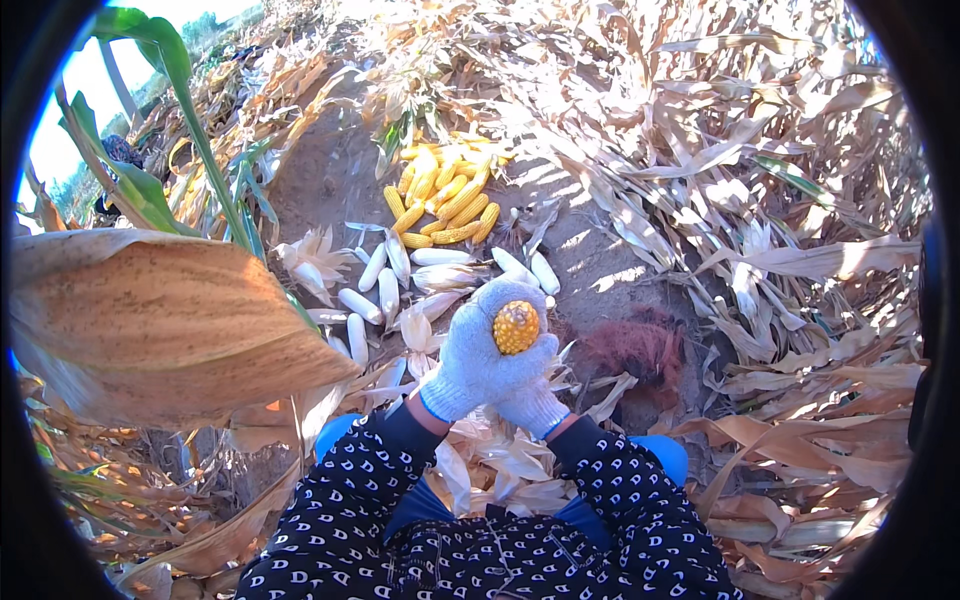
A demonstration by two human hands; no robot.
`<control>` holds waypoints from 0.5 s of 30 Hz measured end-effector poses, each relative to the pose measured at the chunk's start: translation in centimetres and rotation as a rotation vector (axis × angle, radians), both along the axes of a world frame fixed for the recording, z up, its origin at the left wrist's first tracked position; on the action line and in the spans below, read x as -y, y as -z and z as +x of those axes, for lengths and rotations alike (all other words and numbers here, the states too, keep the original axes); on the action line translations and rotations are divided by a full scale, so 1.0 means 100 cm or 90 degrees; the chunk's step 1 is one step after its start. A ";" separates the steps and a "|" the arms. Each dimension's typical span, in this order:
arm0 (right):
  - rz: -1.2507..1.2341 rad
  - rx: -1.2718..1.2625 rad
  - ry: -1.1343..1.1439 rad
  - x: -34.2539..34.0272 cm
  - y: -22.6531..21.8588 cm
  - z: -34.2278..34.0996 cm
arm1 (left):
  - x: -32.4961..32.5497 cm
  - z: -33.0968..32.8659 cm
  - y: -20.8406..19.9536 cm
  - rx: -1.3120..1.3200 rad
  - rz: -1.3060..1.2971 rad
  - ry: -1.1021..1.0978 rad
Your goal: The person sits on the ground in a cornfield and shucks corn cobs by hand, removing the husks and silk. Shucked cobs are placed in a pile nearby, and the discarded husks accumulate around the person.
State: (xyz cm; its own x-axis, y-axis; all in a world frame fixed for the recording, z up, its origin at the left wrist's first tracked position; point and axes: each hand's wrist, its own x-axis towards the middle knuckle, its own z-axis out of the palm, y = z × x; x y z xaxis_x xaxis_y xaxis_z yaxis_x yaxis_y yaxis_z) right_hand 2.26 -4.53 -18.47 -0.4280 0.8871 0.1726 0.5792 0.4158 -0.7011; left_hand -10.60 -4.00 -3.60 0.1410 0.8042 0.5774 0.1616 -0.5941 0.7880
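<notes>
A yellow corn cob (516, 327) sits in the middle of the view, end-on to the camera, so that only its rounded tip of kernels shows. The left hand (478, 352), in a white knitted glove, is wrapped around it with the fingers curled over the top and sides, gripping the cob firmly. The right hand (532, 405), gloved the same way, lies just beneath and partly behind the left one, cupped against it; whether its fingers touch the cob itself cannot be told, since the left hand covers them. Both forearms come up from the lower edge in dark sleeves (345, 500) printed with small white shapes.

Just beyond the hands, on the bare soil (330, 175), lie several pale cobs (372, 268), whitish and scattered loosely among torn husk leaves (318, 255). Farther out, a heap of bright yellow husked cobs (445, 195) rests on the ground, the ears lying close together and touching. To the right of the hands, near them, sits a reddish-brown clump of corn silk (640, 348). More pale husks (500, 465) are gathered between the sleeves.

Dry, straw-coloured stalks and leaves (760, 200) cover the ground across the right and top. At the left, a broad dry leaf (150, 310) hangs close to the camera, with green leaves (140, 190) standing behind it.
</notes>
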 end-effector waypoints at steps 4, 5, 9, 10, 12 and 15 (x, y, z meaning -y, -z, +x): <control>-0.016 0.002 0.020 0.005 0.000 -0.003 | 0.012 0.002 -0.006 -0.055 0.027 0.065; -0.030 -0.003 0.026 0.007 -0.003 -0.002 | 0.014 0.005 -0.007 -0.057 0.028 0.090; -0.093 -0.048 0.025 0.010 -0.007 -0.009 | 0.019 -0.001 -0.011 -0.128 0.086 0.105; -0.119 -0.072 0.035 0.009 -0.010 -0.008 | 0.016 -0.001 -0.010 -0.081 0.050 0.093; -0.177 -0.138 0.051 0.009 -0.019 -0.005 | 0.004 -0.006 -0.011 0.013 -0.025 0.068; -0.180 -0.184 -0.006 0.012 -0.083 -0.014 | -0.017 -0.034 -0.021 0.413 -0.241 0.100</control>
